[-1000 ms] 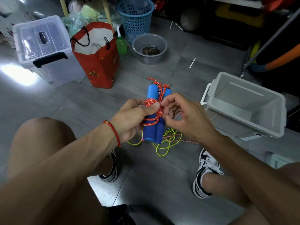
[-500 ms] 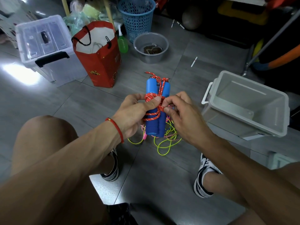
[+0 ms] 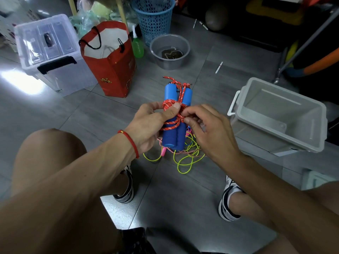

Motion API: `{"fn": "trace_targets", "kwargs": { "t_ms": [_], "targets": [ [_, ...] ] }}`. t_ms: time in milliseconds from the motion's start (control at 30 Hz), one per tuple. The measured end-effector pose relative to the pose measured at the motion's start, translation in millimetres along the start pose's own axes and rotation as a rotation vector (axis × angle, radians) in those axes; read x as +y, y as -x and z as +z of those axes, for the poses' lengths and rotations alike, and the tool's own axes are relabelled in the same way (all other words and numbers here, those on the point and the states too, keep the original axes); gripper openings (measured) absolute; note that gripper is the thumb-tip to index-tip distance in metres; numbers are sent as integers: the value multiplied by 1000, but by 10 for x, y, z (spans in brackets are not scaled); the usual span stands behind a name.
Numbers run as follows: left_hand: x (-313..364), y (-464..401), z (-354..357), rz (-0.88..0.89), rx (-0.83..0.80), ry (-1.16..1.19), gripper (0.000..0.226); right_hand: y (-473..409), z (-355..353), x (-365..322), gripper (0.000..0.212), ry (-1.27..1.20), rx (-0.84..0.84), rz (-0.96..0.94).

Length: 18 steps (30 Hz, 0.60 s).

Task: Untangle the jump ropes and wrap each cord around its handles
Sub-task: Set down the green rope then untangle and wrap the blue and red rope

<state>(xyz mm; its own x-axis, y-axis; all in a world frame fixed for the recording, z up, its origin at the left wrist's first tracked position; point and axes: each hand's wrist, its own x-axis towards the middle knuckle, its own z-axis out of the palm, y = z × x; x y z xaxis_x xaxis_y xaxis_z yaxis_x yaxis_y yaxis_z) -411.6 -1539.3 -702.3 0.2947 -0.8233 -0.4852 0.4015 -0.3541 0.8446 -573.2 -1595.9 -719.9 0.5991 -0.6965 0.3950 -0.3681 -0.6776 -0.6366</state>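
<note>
Two blue foam handles stand side by side above the floor, bound together by a red speckled cord wound around their middle. My left hand grips the pair from the left, thumb pressed on the wraps. My right hand pinches the red cord at the right side of the handles. Below them on the floor lies a tangle of yellow-green cord, a thin pink-and-white cord and a pink handle tip.
An open grey bin sits at right. A red paper bag, a lidded clear box, a grey bowl, a blue basket and a green bottle stand behind. My knees and shoes flank the floor tangle.
Both hands and the blue handles have shifted slightly; my right fingers have worked the red cord closer against the wraps. The floor tangle has not moved.
</note>
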Motion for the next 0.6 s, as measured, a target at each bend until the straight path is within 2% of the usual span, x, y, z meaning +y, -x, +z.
{"fn": "trace_targets", "kwargs": {
  "t_ms": [100,233,333,467,533,600],
  "targets": [
    [-8,11,3,-16,13,11,51,-3,-3,-32,19,-84,19,74],
    [-23,29,8,-34,18,50,55,-39,-4,-55,17,-146,6,165],
    [-16,23,21,-30,35,47,56,-44,16,-41,11,-51,40,64],
    [2,33,29,-20,57,66,50,-6,105,31,4,220,90,-143],
    [12,47,21,-27,52,83,46,6,124,46,4,243,97,-196],
    [18,59,10,-38,51,94,43,-3,112,44,8,191,80,-171]
  ]
}}
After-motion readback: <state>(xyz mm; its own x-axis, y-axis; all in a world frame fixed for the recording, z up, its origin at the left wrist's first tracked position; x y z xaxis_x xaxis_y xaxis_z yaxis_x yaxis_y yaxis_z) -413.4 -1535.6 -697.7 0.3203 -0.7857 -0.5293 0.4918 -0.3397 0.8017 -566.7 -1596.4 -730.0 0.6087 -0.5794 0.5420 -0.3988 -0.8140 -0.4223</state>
